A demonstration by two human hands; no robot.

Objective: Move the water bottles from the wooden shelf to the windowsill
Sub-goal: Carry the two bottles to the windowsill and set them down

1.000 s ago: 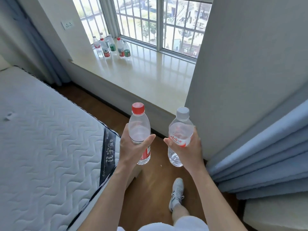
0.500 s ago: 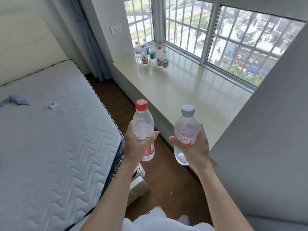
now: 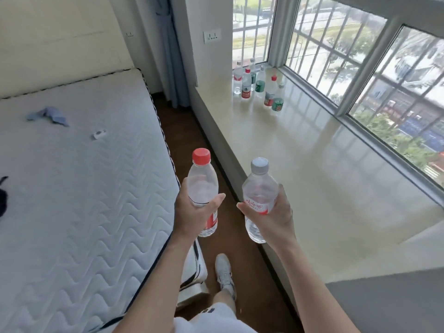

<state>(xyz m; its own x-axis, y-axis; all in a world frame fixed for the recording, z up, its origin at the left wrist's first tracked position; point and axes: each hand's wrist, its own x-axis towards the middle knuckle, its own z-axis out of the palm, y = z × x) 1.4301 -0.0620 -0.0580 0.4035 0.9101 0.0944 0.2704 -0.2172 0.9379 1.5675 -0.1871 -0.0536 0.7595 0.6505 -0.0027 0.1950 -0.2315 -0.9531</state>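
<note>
Head view: my left hand (image 3: 192,212) is wrapped around the lower body of the red-capped bottle (image 3: 203,186), thumb across the front and fingers curled behind, carrying it upright. My right hand (image 3: 274,217) grips the grey-capped bottle (image 3: 258,188) around its red-printed label, also upright. Neither bottle touches the windowsill (image 3: 312,164). Both are in the air over the wooden floor (image 3: 187,140) beside the sill's near edge, the grey-capped one closer to it. At the far end of the windowsill, near the window corner, a cluster of bottles (image 3: 257,85) stands upright, some with red labels and some with green. Across the floor strip from the windowsill lies a white mattress (image 3: 84,188) with a blue cloth (image 3: 48,115) on it. My white shoe (image 3: 224,272) is on the floor just beside the sill's front face.
</note>
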